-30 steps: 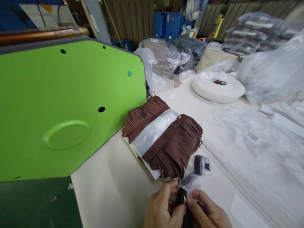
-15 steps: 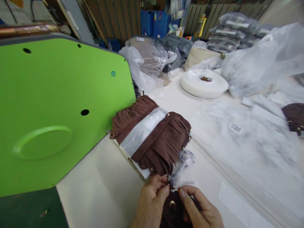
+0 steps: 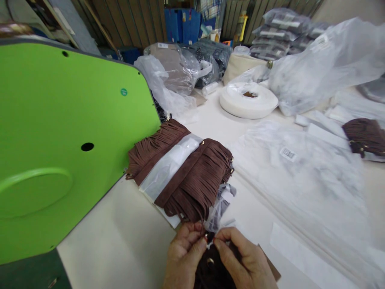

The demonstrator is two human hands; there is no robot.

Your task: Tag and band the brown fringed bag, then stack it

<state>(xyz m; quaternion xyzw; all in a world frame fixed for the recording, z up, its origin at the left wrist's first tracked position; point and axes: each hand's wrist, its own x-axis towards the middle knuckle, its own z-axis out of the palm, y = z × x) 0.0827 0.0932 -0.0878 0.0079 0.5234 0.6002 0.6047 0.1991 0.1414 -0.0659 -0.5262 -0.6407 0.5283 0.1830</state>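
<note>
My left hand [image 3: 185, 253] and my right hand [image 3: 242, 257] meet at the bottom centre, both closed in a pinch with fingertips almost touching. Between them is a small dark strap piece [image 3: 209, 236] with a metal glint, its details partly covered by the fingers. Directly below lies a dark brown bag [image 3: 212, 277] with a gold-coloured eyelet, mostly hidden by my hands. Just beyond, a brown fringed bag [image 3: 192, 182] rests on the table with a pale plastic-wrapped band across its middle. A crumpled clear plastic wrapper [image 3: 221, 206] lies at its near right corner.
A large green panel [image 3: 75, 116] stands on the left. White plastic bags [image 3: 300, 176] cover the right of the table [image 3: 120, 237]. Farther back are a white roll of tape [image 3: 231, 105], wrapped goods [image 3: 174, 66] and stacked grey packets [image 3: 276, 34]. Another brown bag [image 3: 365, 134] lies far right.
The whole view has shifted, so things appear farther left. My hands keep pinching at the same place, and the right fingertips sit closer to the left. A brown edge now shows beside my right hand.
</note>
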